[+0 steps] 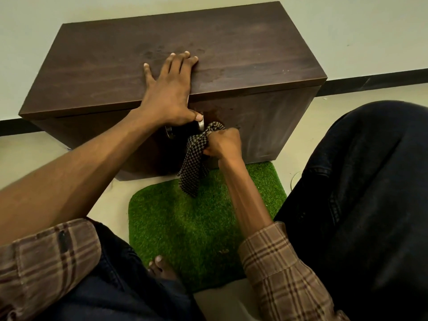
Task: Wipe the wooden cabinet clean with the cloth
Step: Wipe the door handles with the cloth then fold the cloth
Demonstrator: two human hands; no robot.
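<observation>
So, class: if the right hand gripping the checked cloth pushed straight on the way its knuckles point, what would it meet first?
Most likely the dark wooden cabinet's front panel. The right hand and the brown checked cloth already look close against it, though depth is unclear.

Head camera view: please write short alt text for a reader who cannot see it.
A person's right hand presses a checkered cloth against the front of a dark wooden cabinet, while the left hand braces on its top edge. A green mat lies below.

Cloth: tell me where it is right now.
In the head view, the cloth is bunched in the right hand, pressed against the cabinet front beside a metal handle, its loose end hanging over the green mat.
</observation>
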